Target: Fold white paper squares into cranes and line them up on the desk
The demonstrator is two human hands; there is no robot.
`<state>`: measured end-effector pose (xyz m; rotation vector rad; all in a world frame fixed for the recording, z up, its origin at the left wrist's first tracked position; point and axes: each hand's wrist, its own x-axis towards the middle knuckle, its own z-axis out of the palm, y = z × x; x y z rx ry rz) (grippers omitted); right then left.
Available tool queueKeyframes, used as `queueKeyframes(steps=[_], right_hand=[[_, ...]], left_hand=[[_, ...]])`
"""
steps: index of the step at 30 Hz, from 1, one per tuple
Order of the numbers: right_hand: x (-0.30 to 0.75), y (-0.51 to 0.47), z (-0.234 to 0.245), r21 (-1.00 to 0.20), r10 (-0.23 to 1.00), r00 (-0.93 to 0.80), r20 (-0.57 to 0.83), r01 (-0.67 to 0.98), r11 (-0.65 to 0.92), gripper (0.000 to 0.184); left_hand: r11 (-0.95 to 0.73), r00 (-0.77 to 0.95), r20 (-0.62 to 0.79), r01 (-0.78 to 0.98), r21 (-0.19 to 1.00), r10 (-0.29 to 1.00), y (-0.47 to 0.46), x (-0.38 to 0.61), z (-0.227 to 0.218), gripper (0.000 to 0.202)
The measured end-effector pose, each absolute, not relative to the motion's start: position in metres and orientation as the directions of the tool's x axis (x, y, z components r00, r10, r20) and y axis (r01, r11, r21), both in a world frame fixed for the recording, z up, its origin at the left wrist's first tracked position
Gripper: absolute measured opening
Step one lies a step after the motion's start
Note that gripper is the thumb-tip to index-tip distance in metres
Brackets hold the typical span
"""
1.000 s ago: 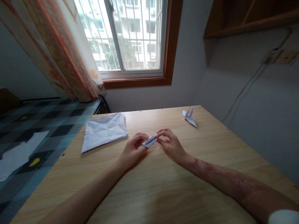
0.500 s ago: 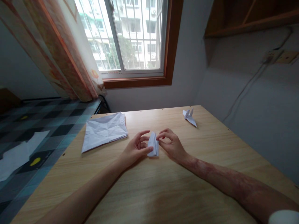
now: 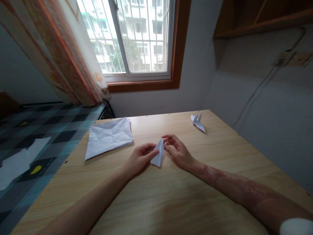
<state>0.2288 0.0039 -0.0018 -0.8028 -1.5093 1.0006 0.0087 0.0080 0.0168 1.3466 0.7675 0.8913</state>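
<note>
A small white folded paper (image 3: 157, 157), narrow at its far tip and wider at the near end, is tilted slightly above the wooden table (image 3: 137, 202). My left hand (image 3: 143, 154) grips it from the left, thumb on its upper face and the other fingers curled behind. At the far tip and right edge, the bent fingertips of my right hand (image 3: 177, 150) touch the paper; the exact contact of the thumb is hard to make out. Further back on the right sits a folded paper figure (image 3: 198, 123) with two upright points.
Several creased white sheets (image 3: 109, 137) lie stacked at the table's back left. Left of the table is a bed with a checked cover (image 3: 56, 120), with loose paper (image 3: 22, 160) on it. A window (image 3: 144, 42), curtain (image 3: 70, 58) and wall shelf (image 3: 244, 23) stand beyond.
The folded paper has turned so its near end swings left and its face tilts up. My left fingers have curled in behind it, and my right fingertips have shifted to its far tip.
</note>
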Motion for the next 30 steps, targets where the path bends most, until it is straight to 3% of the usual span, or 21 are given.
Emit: queueKeyframes(steps=[3,12,16,30], right_hand=[[0.2285,0.0037,-0.0036,-0.923,0.905,-0.188,0.382,-0.018,0.386,0.032],[0.2276,0.0039,-0.0050,-0.880,0.877,-0.115,0.467,0.034,0.474,0.025],[0.2280,0.0041,-0.0052,-0.885,0.880,-0.140,0.454,0.042,0.463,0.031],[0.2283,0.0036,-0.0033,-0.869,0.867,-0.126,0.482,0.061,0.491,0.014]], left_hand=[[-0.025,0.478,0.056,-0.071,0.997,0.876,0.0074,0.0086,0.0184,0.037],[-0.051,0.474,0.037,0.017,0.999,0.880,0.0054,0.0093,0.0207,0.048],[-0.074,0.489,0.044,0.042,0.996,0.871,0.0051,0.0089,0.0227,0.050],[-0.043,0.495,0.020,0.034,0.999,0.869,0.0048,0.0079,0.0207,0.048]])
